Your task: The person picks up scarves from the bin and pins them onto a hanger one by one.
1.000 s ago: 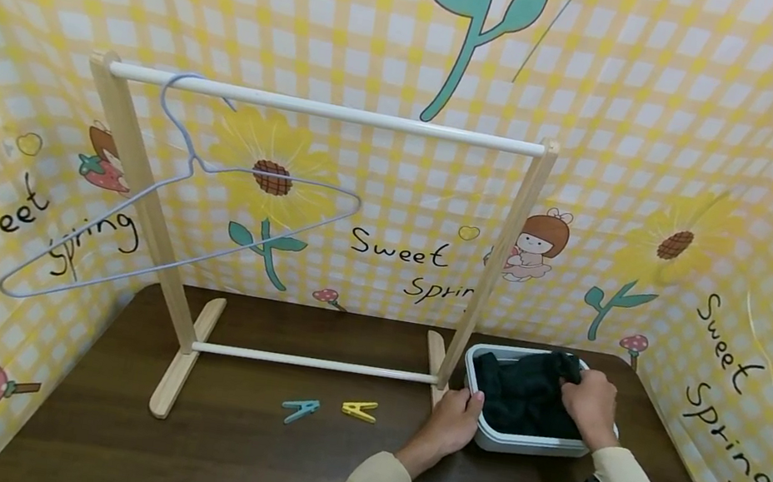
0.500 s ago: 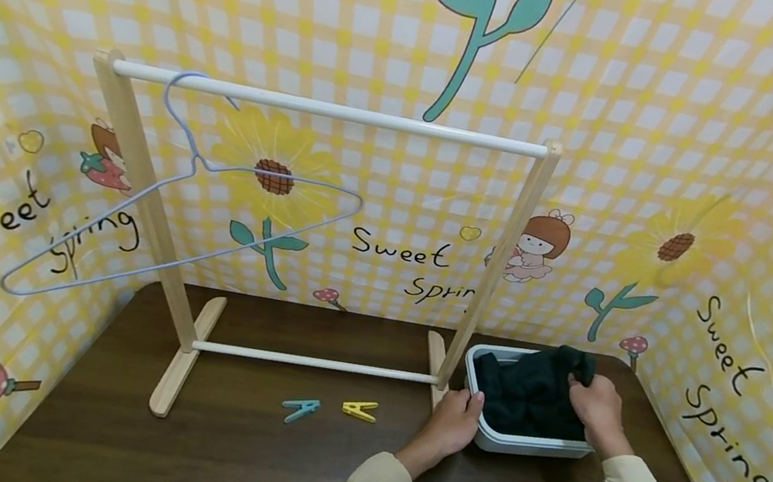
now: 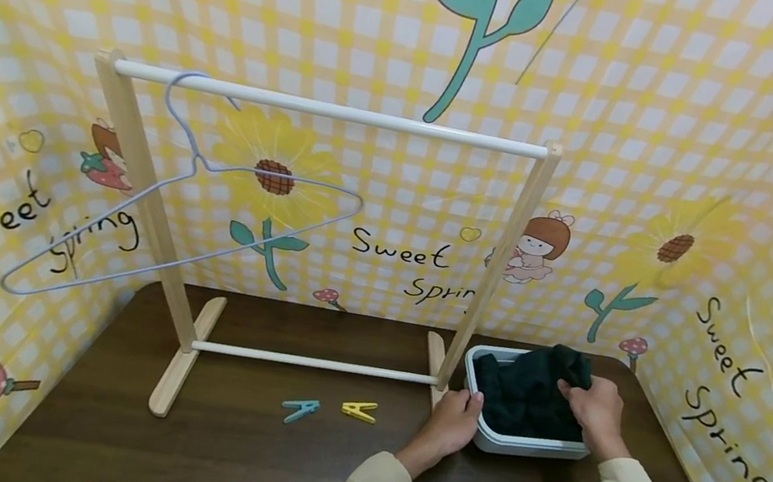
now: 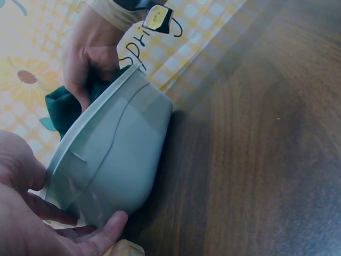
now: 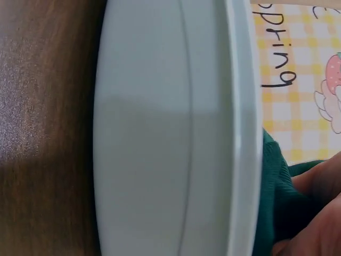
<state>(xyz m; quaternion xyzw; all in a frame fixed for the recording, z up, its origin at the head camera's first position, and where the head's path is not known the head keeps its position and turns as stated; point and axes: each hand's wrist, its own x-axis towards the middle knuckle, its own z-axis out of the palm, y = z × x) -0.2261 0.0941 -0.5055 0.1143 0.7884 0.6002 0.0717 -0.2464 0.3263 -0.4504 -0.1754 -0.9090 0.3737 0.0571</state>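
Observation:
A pale grey plastic bin (image 3: 528,446) stands at the table's right, with dark green cloth (image 3: 522,393) bunched inside. At the bin's left end my left hand (image 3: 448,424) grips it, thumb at the rim and fingers against the outer wall, as the left wrist view shows. My right hand (image 3: 595,409) pinches the cloth at the bin's right side, and a fold stands up above the rim there. In the right wrist view the cloth (image 5: 274,197) looks ribbed, and the bin's long wall (image 5: 160,128) covers much of the picture.
Left of the bin stands a wooden rack (image 3: 156,213) with a white top bar (image 3: 375,118). From the bar hangs a lavender hanger (image 3: 195,156). A blue clothespin (image 3: 301,409) and a yellow clothespin (image 3: 360,410) lie on the brown table (image 3: 208,457). Patterned fabric encloses the back and sides.
My right hand has raised a fold of the green cloth a little, moved slightly right, then edged back left. My left hand has stayed on the bin.

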